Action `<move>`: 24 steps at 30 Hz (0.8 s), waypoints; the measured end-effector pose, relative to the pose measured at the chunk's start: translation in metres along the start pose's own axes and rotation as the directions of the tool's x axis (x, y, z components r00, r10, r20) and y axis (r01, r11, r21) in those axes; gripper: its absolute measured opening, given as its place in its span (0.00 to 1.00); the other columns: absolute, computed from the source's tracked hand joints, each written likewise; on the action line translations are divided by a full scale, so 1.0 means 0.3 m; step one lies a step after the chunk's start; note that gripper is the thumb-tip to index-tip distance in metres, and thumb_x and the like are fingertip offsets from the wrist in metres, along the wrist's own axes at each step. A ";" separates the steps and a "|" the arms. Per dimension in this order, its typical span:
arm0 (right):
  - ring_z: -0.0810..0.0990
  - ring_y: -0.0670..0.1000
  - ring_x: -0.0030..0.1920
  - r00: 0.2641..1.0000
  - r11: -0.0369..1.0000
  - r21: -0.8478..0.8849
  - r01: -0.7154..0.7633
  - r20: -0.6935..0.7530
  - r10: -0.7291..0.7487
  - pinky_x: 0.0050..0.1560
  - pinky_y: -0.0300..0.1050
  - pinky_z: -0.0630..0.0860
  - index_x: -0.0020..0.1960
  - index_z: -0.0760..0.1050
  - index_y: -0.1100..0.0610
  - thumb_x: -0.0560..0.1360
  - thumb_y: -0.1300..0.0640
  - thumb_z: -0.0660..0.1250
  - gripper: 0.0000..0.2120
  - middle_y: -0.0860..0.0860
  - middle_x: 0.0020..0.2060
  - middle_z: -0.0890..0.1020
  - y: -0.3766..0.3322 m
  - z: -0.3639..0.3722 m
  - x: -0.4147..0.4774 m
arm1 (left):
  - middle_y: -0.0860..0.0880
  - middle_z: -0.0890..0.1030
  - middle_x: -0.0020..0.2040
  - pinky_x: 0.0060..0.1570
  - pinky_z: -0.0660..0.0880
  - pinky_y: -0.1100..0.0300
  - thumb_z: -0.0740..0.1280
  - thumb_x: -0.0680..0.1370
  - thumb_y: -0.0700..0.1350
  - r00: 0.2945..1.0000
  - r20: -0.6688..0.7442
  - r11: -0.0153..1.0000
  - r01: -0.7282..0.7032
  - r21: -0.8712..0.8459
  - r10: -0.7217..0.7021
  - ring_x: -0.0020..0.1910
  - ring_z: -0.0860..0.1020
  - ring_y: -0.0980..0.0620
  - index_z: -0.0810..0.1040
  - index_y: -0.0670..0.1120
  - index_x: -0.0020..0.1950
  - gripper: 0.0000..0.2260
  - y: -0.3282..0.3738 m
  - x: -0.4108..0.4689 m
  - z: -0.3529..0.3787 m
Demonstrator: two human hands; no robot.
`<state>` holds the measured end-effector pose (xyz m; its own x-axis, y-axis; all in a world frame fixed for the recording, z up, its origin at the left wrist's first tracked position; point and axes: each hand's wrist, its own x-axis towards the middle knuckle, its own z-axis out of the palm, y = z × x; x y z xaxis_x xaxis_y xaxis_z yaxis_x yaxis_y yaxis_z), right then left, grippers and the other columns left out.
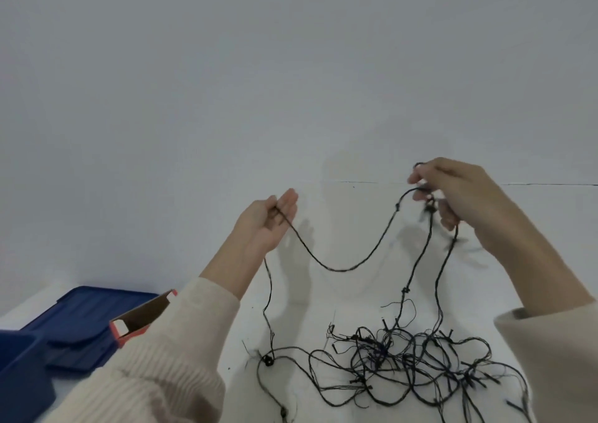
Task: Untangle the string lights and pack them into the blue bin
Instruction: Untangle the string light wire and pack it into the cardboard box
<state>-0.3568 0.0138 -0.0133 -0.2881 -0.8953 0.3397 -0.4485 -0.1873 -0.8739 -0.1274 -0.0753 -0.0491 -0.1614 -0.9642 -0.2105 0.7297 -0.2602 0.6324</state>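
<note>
White tabletop (356, 222) and a pale wall (291, 66) fill my view. My left hand (270, 220) pinches the lights (382, 353) between thumb and fingers, and my right hand (462, 196) is curled around another stretch. A slack loop sags between them, with the rest tangled on the tabletop, near right. I judge the wire light, limp and snag-prone, and the bulbs fragile. I'd hold bare wire beside a bulb and ease, never yank. One strand, one bin (19, 377) near left, one lid (84, 316), one box (139, 324).

Black string lights (375, 351) lie tangled, blue bin (22, 383) at left.
</note>
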 end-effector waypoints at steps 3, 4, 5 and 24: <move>0.68 0.50 0.21 0.998 0.982 -0.181 0.049 0.048 -0.040 0.30 0.41 0.69 0.43 0.78 0.52 0.79 0.51 0.58 0.12 0.47 0.43 0.79 -0.021 0.047 -0.013 | 0.45 0.80 0.50 0.54 0.73 0.58 0.57 0.81 0.40 0.976 0.218 0.954 -0.061 0.294 -0.005 0.50 0.77 0.49 0.75 0.45 0.49 0.07 -0.028 -0.057 0.086; 0.68 0.50 0.21 0.996 0.996 -0.086 0.038 0.084 -0.030 0.30 0.42 0.70 0.42 0.77 0.52 0.79 0.51 0.58 0.12 0.50 0.45 0.80 -0.030 0.065 -0.016 | 0.46 0.80 0.51 0.57 0.72 0.58 0.57 0.81 0.43 0.958 0.287 0.906 -0.113 0.408 -0.010 0.50 0.76 0.50 0.77 0.46 0.51 0.08 -0.034 -0.072 0.113; 0.67 0.49 0.20 0.991 0.998 0.062 -0.001 0.134 -0.007 0.30 0.42 0.70 0.42 0.76 0.53 0.79 0.51 0.58 0.12 0.54 0.47 0.81 -0.042 0.082 -0.018 | 0.47 0.79 0.52 0.58 0.71 0.58 0.57 0.81 0.46 0.937 0.349 0.842 -0.175 0.511 -0.016 0.51 0.74 0.51 0.78 0.47 0.53 0.10 -0.039 -0.085 0.136; 0.56 0.45 0.20 0.934 0.700 0.667 -0.257 0.357 0.004 0.20 0.36 0.61 0.41 0.74 0.55 0.77 0.53 0.62 0.08 0.47 0.25 0.66 -0.107 0.065 0.026 | 0.42 0.72 0.44 0.25 0.58 0.59 0.65 0.61 0.24 0.269 0.850 -0.783 -0.335 0.524 0.454 0.38 0.67 0.46 0.73 0.41 0.46 0.18 0.007 -0.071 0.085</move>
<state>-0.3280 0.0049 0.0107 0.0310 -0.9813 0.1902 0.3242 -0.1701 -0.9305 -0.1392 -0.0566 -0.0242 -0.2768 -0.4208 0.8639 -0.8657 0.4994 -0.0341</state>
